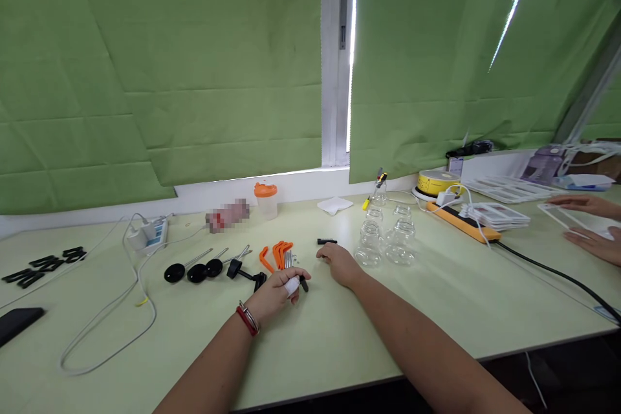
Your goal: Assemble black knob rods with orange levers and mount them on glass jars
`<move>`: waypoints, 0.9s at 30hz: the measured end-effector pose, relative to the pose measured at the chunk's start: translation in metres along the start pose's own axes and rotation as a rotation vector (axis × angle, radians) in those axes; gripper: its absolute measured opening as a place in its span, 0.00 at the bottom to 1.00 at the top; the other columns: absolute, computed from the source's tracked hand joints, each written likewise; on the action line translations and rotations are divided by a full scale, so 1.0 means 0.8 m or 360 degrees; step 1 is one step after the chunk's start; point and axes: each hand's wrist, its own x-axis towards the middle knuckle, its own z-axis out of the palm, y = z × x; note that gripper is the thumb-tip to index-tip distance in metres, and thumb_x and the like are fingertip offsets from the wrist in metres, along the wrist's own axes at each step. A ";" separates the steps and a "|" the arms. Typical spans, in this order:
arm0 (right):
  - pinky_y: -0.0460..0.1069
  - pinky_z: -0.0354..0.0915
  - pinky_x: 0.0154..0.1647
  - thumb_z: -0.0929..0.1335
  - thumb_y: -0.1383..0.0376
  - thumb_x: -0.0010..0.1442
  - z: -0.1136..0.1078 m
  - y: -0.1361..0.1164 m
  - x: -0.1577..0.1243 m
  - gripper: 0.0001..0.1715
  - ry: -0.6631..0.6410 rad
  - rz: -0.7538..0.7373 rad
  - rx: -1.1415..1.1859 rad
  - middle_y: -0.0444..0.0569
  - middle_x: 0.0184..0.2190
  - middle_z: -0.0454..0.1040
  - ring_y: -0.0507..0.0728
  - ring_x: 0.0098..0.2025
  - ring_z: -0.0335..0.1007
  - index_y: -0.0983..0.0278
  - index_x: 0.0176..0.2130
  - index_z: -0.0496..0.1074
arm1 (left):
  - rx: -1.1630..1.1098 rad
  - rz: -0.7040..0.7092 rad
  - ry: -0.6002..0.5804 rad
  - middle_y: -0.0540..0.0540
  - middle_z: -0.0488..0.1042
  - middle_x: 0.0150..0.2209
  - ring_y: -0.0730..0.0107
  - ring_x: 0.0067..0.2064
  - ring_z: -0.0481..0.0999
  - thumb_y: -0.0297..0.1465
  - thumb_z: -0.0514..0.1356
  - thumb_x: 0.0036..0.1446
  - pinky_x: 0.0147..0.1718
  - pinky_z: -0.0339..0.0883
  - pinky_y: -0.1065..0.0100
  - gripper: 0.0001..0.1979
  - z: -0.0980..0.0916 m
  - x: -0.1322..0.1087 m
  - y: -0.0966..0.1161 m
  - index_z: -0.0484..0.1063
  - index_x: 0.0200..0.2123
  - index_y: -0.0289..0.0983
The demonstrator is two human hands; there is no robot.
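My left hand [280, 291], with a red band at the wrist and a white wrap on one finger, is curled round a small black piece [303, 283] on the pale green table [339, 336]. It lies just in front of several orange hooked parts [276, 253] and some thin metal rods. My right hand [338, 263] rests knuckles up on the table with fingers bent; whether it holds anything is hidden. A small black strip [326, 241] lies just beyond it. Clear glass jars [385, 239] stand to its right.
Three black knobs on metal stems [196, 268] lie to the left, beside a white power strip and cable [145, 236]. An orange-lidded cup [266, 199], a yellow round device [438, 182] and an orange power strip [460, 223] sit at the back. Another person's hands [589, 226] work at the far right.
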 end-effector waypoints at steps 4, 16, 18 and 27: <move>0.48 0.61 0.42 0.62 0.76 0.53 -0.001 0.002 -0.003 0.16 0.0054 0.0082 0.0119 0.48 0.37 0.72 0.54 0.39 0.67 0.63 0.37 0.73 | -0.0041 -0.0057 0.0093 0.55 0.60 0.18 0.73 0.23 0.61 0.38 0.50 0.58 0.32 0.58 0.67 0.17 0.001 0.001 0.002 0.69 0.43 0.35; 0.48 0.63 0.35 0.62 0.71 0.48 -0.020 -0.006 -0.018 0.10 0.0174 0.0390 0.0453 0.44 0.28 0.72 0.53 0.31 0.68 0.63 0.31 0.70 | 0.0095 -0.0035 0.0205 0.53 0.63 0.20 0.71 0.24 0.64 0.35 0.53 0.55 0.32 0.59 0.66 0.13 -0.002 -0.001 0.004 0.70 0.41 0.37; 0.48 0.63 0.34 0.62 0.70 0.48 -0.021 -0.005 -0.020 0.09 0.0184 0.0407 0.0503 0.43 0.26 0.71 0.52 0.29 0.67 0.63 0.31 0.69 | 0.0084 -0.0006 0.0190 0.53 0.64 0.22 0.72 0.25 0.65 0.35 0.54 0.53 0.33 0.60 0.65 0.12 -0.002 -0.002 0.005 0.69 0.40 0.37; 0.47 0.62 0.34 0.61 0.70 0.47 -0.018 0.001 -0.021 0.09 0.0199 0.0400 0.0578 0.43 0.25 0.69 0.52 0.28 0.66 0.62 0.29 0.69 | 0.0145 -0.0037 0.0224 0.54 0.63 0.20 0.72 0.25 0.64 0.37 0.54 0.54 0.32 0.59 0.66 0.13 -0.002 -0.001 0.005 0.68 0.40 0.36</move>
